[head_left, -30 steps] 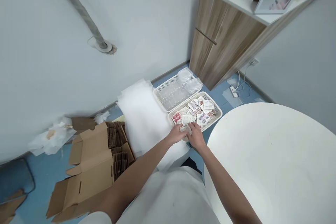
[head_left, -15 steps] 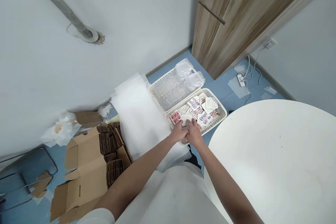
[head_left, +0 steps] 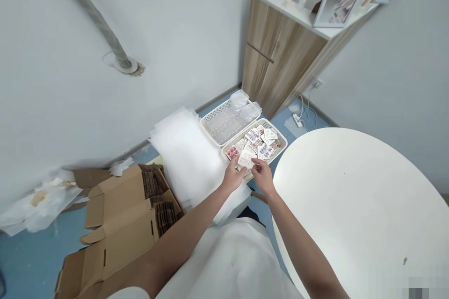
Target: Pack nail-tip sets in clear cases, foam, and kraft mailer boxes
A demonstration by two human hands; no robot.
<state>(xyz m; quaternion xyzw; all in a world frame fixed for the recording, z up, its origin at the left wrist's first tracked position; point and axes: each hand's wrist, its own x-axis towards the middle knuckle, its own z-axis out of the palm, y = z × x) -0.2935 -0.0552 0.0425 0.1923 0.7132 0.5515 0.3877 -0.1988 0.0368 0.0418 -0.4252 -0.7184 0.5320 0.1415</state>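
Showing between the two hands in the head view is a white card [head_left: 246, 158], its lines of print facing up. Half a second ago the hands were together at the near end of the card basket [head_left: 286, 142], thumbs almost meeting; now they have spread a little, and the card looks raised above the other cards [head_left: 265, 151]. I judge that this one has been singled out from the pile and is being handled by itself.

The card lies just ahead of the fingers, over the near part of the basket and beside the red card [head_left: 232, 152]. The left hand [head_left: 234, 176] has its lower left edge, thumb and fingers closed to a narrow pinch. The right hand [head_left: 262, 176] is at the lower right corner with fingers curled and slightly parted; whether they grip the card or only touch it, I cannot tell.

Just beyond the card basket, the second basket [head_left: 210, 135] holds clear plastic pieces [head_left: 224, 125] and bags [head_left: 250, 111]. White sheets [head_left: 189, 163] are stacked to the left, and the round table [head_left: 351, 205] stands to the right.
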